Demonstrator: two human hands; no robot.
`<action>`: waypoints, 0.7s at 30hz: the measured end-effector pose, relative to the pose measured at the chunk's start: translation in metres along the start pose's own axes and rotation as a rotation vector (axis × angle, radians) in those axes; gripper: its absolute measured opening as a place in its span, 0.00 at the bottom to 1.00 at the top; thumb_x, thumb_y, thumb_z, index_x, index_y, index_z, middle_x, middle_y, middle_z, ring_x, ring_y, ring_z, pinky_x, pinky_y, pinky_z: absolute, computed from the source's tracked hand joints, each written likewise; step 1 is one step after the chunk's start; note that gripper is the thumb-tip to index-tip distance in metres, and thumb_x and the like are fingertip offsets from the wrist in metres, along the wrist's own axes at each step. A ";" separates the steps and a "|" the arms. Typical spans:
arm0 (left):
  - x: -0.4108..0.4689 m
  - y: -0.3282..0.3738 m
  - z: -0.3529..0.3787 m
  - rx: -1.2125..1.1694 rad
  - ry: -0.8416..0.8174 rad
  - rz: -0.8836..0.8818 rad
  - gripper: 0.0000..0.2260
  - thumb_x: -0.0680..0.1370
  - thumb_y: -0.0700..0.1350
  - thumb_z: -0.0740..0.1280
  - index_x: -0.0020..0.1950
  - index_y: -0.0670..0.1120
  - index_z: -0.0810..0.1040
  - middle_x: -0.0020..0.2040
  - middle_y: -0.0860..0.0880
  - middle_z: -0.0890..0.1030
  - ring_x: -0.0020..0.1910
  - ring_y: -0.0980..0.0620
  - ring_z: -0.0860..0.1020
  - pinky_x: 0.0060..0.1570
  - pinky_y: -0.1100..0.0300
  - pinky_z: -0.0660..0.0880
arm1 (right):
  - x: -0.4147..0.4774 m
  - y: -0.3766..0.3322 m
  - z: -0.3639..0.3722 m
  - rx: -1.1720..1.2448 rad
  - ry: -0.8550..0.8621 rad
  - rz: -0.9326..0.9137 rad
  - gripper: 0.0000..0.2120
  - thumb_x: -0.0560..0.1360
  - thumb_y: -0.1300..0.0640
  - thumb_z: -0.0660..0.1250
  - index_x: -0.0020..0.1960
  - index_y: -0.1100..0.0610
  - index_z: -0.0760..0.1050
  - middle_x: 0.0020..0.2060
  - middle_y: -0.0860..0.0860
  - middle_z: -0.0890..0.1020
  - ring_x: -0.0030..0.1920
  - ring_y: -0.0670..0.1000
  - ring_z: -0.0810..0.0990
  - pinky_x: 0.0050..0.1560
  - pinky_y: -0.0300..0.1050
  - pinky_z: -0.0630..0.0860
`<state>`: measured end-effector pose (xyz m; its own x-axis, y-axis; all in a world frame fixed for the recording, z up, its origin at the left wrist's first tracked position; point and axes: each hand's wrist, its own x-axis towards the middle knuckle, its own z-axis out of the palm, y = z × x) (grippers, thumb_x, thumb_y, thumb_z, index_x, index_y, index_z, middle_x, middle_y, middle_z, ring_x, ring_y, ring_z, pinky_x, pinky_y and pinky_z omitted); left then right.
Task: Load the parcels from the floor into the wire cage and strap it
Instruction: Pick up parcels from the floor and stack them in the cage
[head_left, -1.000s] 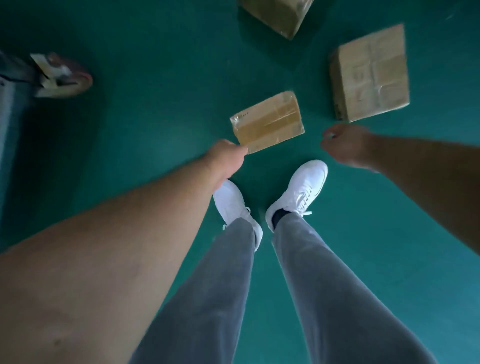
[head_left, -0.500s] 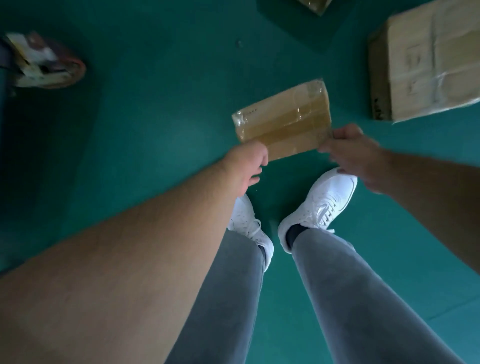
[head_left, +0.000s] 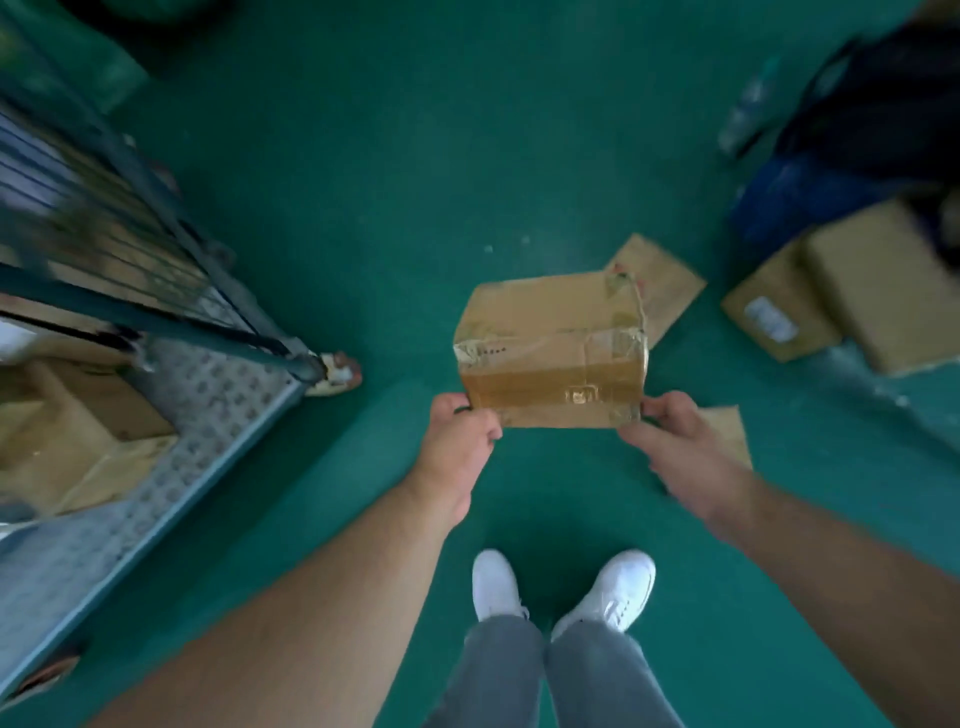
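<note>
One parcel (head_left: 553, 348) is in the air over the green floor (head_left: 363, 182), right of the cage (head_left: 156, 312). The left hand (head_left: 465, 441) grips its near left corner and the right hand (head_left: 670, 436) its near right corner. Four more lie on the floor: a flat box (head_left: 670, 280) beyond it, a low box (head_left: 727, 431) by the right wrist, and a labelled box (head_left: 779, 317) touching a big box (head_left: 883, 280) at the far right. The cage boxes (head_left: 78, 421) are blurred; at least two can be made out. Two white shoes (head_left: 613, 587) stand below.

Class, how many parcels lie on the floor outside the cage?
4: a flat parcel behind the held parcel, a second flat parcel beneath the right hand, a labelled box and a bigger box at the right. More may lie out of view.
</note>
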<state>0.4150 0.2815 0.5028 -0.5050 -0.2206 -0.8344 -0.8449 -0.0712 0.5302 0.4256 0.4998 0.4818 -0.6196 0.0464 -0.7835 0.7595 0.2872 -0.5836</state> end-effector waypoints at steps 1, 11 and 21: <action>-0.029 0.027 -0.010 -0.046 -0.009 0.046 0.16 0.68 0.40 0.66 0.55 0.45 0.69 0.54 0.47 0.76 0.59 0.48 0.76 0.63 0.55 0.71 | -0.027 -0.030 -0.006 -0.022 0.008 -0.055 0.10 0.77 0.46 0.69 0.56 0.46 0.72 0.53 0.54 0.83 0.45 0.51 0.78 0.49 0.51 0.75; -0.280 0.160 -0.137 -0.352 0.122 0.387 0.05 0.84 0.52 0.62 0.55 0.52 0.72 0.60 0.53 0.75 0.63 0.49 0.76 0.70 0.51 0.71 | -0.235 -0.233 0.000 0.151 -0.092 -0.385 0.18 0.77 0.69 0.67 0.59 0.49 0.76 0.60 0.50 0.81 0.56 0.49 0.81 0.52 0.46 0.76; -0.429 0.086 -0.253 -0.799 0.556 0.489 0.27 0.79 0.70 0.59 0.75 0.59 0.69 0.68 0.56 0.74 0.64 0.47 0.77 0.70 0.50 0.72 | -0.366 -0.312 0.127 -0.181 -0.548 -0.660 0.22 0.81 0.66 0.63 0.67 0.43 0.72 0.62 0.39 0.79 0.60 0.46 0.79 0.59 0.48 0.74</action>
<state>0.6035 0.1241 0.9442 -0.4355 -0.7917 -0.4285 -0.1142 -0.4236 0.8986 0.4402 0.2719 0.9238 -0.7038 -0.6356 -0.3174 0.2078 0.2432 -0.9475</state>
